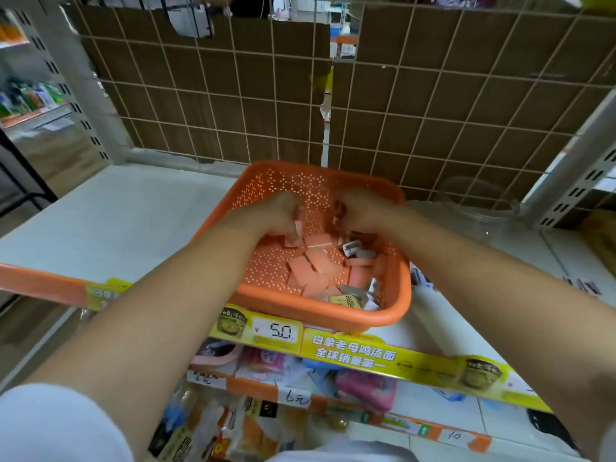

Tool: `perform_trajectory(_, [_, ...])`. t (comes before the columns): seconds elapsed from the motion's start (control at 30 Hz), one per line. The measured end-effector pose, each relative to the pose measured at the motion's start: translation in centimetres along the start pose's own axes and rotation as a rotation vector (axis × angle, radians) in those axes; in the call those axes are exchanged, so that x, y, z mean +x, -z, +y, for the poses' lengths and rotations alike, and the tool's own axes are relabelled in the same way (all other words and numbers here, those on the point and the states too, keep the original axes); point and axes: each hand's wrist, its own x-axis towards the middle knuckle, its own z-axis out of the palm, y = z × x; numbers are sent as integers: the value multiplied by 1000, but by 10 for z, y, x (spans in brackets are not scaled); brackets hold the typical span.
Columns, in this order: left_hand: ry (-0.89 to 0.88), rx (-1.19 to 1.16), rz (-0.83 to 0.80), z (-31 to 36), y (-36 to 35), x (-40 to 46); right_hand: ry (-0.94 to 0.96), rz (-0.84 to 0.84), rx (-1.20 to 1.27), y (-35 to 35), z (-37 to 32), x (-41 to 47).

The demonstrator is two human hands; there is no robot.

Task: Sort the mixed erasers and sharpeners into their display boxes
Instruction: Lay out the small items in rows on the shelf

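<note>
Orange plastic, perforated all over — one basket (320, 308) sits on the white shelf (116, 221), its near rim at the shelf's front edge, just above a yellow price strip (350, 351) marked 5.0. Inside lies a loose heap of pink erasers (313, 268); about eight to ten flat slabs show, overlapping, so the count is rough. Among them are at least three grey metal sharpeners (353, 248) toward the basket's right side, and one yellow-wrapped eraser (346, 301) against the near wall.

A clear plastic jar (480, 208) stands just beside the basket on the right, near the shelf's back edge, in front of a white wire grid (433, 105) backed with brown cardboard. Packaged goods fill the lower shelves, with handwritten price tags.

Both hands are down in the basket, close together but apart. The left hand (280, 215) has its fingers curled and pinches a pink eraser between fingertips (298, 228). The right hand (360, 211) is also curled, fingers pointing down just above the sharpeners — whether it grips anything I cannot tell, since the fingers hide what lies beneath.
</note>
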Motion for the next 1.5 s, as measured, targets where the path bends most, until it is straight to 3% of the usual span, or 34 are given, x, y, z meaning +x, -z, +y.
perform_trajectory(0.33, [-136,-330,270,31,21,-45,100,205,967,21,5,-59])
perform_trajectory(0.53, [-181,-501,274,80,1,-72,227,315,1341,18,47,-113])
perform_trajectory(0.67, [-217,-652,229,130,-21,-81,221,330,1422,19,88,-155])
perform_trajectory(0.9, [-243,-734,167,201,-83,-64,96,419,1287,36,171,-223])
perform_trajectory(1.07, [-166,-760,170,217,-127,-62,-92,412,960,28,208,-256])
perform_trajectory(1.23, [-17,-917,168,206,-148,-69,25,320,608,-7,199,-256])
perform_trajectory(1.33, [44,-927,186,199,-151,-77,96,345,469,-26,182,-240])
perform_trajectory(1.5, [100,-938,207,186,-149,-87,152,211,213,-40,161,-216])
